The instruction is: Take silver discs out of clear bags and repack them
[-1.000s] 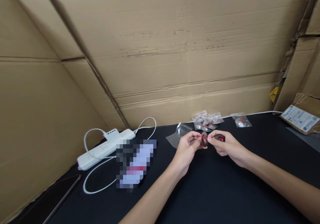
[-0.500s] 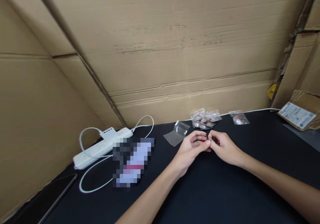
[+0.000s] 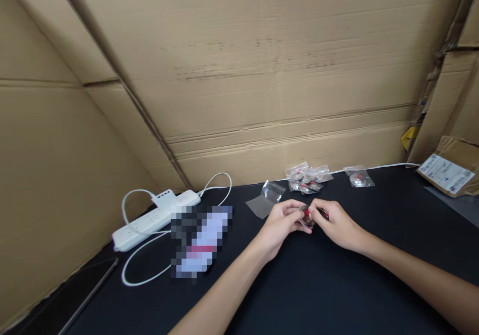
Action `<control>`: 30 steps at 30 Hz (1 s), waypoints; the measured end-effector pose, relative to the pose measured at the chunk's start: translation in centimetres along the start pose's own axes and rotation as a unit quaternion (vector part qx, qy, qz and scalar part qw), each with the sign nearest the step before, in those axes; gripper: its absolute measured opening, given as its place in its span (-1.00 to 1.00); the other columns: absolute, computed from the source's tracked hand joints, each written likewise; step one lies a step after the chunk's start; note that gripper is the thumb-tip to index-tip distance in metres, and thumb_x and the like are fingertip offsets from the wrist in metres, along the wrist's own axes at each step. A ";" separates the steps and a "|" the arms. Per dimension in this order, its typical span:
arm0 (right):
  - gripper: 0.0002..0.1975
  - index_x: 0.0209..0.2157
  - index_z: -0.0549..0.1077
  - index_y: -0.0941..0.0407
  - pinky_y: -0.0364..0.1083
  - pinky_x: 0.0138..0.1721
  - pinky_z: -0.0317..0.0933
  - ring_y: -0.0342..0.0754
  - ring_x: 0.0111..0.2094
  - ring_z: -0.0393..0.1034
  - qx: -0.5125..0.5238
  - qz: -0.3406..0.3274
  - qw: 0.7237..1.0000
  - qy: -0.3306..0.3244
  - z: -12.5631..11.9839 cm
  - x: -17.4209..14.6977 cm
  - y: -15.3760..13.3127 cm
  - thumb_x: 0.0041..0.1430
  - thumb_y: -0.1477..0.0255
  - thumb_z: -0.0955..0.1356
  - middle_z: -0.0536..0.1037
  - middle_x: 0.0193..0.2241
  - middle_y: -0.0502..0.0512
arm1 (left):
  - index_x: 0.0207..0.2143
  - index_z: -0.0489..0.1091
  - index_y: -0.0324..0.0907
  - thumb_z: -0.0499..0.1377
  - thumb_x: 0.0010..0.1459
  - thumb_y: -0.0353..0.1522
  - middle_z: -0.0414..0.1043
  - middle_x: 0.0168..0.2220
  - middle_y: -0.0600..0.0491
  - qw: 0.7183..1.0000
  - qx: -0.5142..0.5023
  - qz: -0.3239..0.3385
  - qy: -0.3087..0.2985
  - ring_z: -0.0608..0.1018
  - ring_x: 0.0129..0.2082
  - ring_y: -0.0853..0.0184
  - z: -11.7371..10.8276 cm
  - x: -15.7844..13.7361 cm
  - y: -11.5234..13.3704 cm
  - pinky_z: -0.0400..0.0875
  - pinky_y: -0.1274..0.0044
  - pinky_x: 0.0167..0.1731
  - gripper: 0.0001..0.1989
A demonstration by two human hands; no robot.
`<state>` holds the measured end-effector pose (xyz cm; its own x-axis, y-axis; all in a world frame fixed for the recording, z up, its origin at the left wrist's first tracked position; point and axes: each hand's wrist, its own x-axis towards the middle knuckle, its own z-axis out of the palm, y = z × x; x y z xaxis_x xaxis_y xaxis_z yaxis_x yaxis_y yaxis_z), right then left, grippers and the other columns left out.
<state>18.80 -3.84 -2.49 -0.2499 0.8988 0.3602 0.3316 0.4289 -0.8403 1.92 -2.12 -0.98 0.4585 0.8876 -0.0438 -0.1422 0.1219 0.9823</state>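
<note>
Between my hands is a small round metal disc with a red part (image 3: 306,216), its face turned towards me. My left hand (image 3: 282,225) grips its left side, thumb in front and fingers behind. My right hand (image 3: 335,222) is closed at the disc's right edge, its fingertips meeting the red part. A dark, shiny piece with a touch of red (image 3: 324,213) shows inside the right hand; its full shape is hidden. Just beyond the hands lies a pile of clear packets (image 3: 309,179) holding silvery round pieces with red bits.
An opened clear plastic bag (image 3: 265,200) lies left of the packets, and a single packet (image 3: 358,176) lies to their right. A white power strip (image 3: 149,222) with looping cables and a blurred-out object (image 3: 202,245) are further left. Cardboard walls (image 3: 262,75) enclose the black table.
The metal disc has turned so that its face with the red part shows. My left fingers have opened out around its edge, and the right hand has shifted slightly.
</note>
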 end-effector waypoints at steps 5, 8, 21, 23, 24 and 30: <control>-0.65 -0.46 0.28 0.09 -0.20 -0.65 -0.17 -0.25 -0.71 -0.06 0.161 0.118 0.979 0.036 -0.6 0.6 0.5 0.22 0.12 0.26 0.10 -0.71 -0.17 | -0.38 0.42 -0.27 0.14 0.02 -0.49 0.44 -0.52 0.04 0.974 0.204 0.012 0.092 0.50 -0.64 0.36 -1.1 0.5 -0.4 0.41 0.51 -0.59 -0.92; -0.65 -0.45 0.31 0.10 -0.21 -0.67 -0.22 -0.28 -0.70 -0.11 0.168 0.131 0.975 0.064 -1.2 1.0 0.9 0.14 0.10 0.33 0.10 -0.68 -0.17 | -0.34 0.47 -0.21 0.10 0.07 -0.48 0.46 -0.51 0.05 0.912 0.393 0.070 0.096 0.51 -0.59 0.34 -1.4 0.2 -0.2 0.38 0.51 -0.53 -0.85; -0.69 -0.41 0.34 0.14 -0.22 -0.63 -0.29 -0.35 -0.68 -0.08 0.331 0.208 0.920 -0.037 -1.0 0.6 0.0 0.09 0.19 0.42 0.26 -0.57 -0.12 | -0.08 0.40 -0.13 0.02 0.29 -0.31 0.44 -0.22 0.01 0.794 0.534 0.272 0.098 0.49 -0.32 0.32 -0.6 -1.0 1.3 0.37 0.49 -0.28 -0.77; -0.69 -0.42 0.33 0.14 -0.21 -0.63 -0.29 -0.35 -0.68 -0.08 0.341 0.205 0.916 -0.056 -0.8 0.4 -0.4 0.10 0.20 0.41 0.26 -0.57 -0.11 | -0.06 0.38 -0.13 0.04 0.28 -0.33 0.44 -0.22 0.03 0.807 0.512 0.288 0.061 0.48 -0.36 0.36 -0.3 -1.2 1.3 0.37 0.52 -0.31 -0.78; -0.68 -0.42 0.33 0.15 -0.21 -0.63 -0.29 -0.35 -0.68 -0.07 0.344 0.203 0.915 -0.066 -0.7 0.4 -0.5 0.10 0.20 0.42 0.26 -0.57 -0.11 | -0.10 0.39 -0.14 0.03 0.29 -0.36 0.43 -0.24 0.03 0.807 0.510 0.294 0.047 0.47 -0.37 0.37 -0.3 -1.2 1.2 0.36 0.53 -0.32 -0.80; -0.71 -0.37 0.39 0.16 -0.21 -0.63 -0.28 -0.34 -0.69 -0.06 0.322 0.214 0.921 -0.043 -1.1 0.6 0.0 0.10 0.20 0.41 0.28 -0.58 -0.10 | -0.25 0.41 -0.17 0.00 0.30 -0.42 0.40 -0.37 0.06 0.802 0.526 0.280 0.035 0.42 -0.43 0.38 -0.3 -1.1 0.5 0.30 0.54 -0.38 -0.81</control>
<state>19.64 -3.17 -1.77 -0.3021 0.9507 -0.0703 -0.1843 -0.1306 -0.9742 1.13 -2.91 -0.53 0.5254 0.6994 0.4845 0.5272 -0.7146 0.4598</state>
